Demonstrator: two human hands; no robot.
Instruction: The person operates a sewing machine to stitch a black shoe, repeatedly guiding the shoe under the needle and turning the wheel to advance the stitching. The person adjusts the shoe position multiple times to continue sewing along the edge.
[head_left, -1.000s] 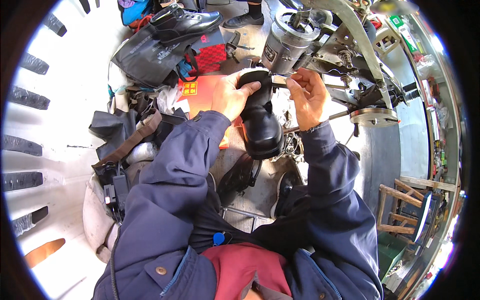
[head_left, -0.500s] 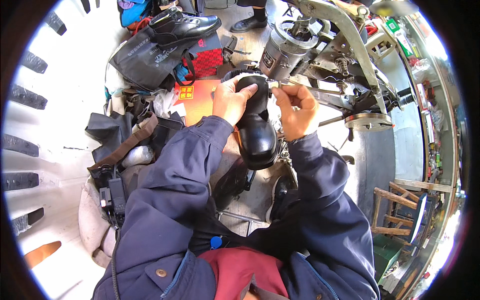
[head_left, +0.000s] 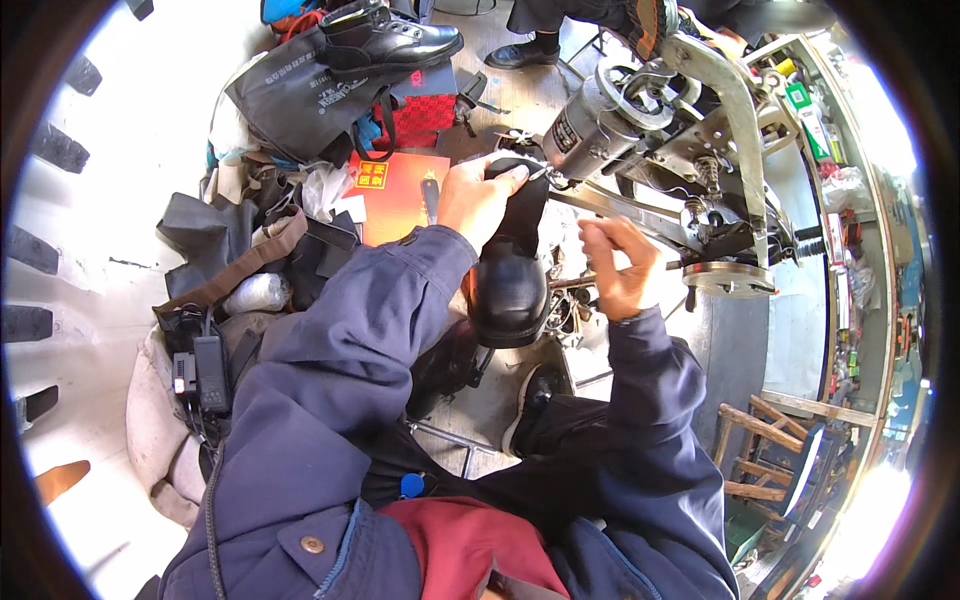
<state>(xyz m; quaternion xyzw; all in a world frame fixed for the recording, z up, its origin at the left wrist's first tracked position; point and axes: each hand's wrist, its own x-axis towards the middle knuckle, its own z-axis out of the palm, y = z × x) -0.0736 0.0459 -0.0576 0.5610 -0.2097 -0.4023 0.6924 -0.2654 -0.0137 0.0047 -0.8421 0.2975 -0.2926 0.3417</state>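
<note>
My left hand (head_left: 474, 205) grips the upper part of a black leather shoe (head_left: 508, 300), thumb pressed on its dark top just below the head of a metal shoe-stitching machine (head_left: 580, 130). The shoe's rounded toe points down toward me, and its far end is partly hidden at the needle area. Off the shoe to the right, my right hand (head_left: 620, 260) has curled fingers near the machine's long steel arm (head_left: 635, 213); whether anything is between them I cannot make out. A round handwheel (head_left: 728, 281) sits just right of that hand.
An orange box (head_left: 395, 218), black bag (head_left: 290, 100), lace-up shoe (head_left: 385, 45) and heaped leather scraps (head_left: 205, 235) crowd the left. Another person's shod foot (head_left: 520, 53) is at the back. A wooden stool (head_left: 760, 470) and cluttered shelving (head_left: 850, 270) line the right.
My right hand has left the shoe's top edge, moving down and rightward. My left hand still holds the shoe, which has shifted slightly downward. The view has swung a little.
</note>
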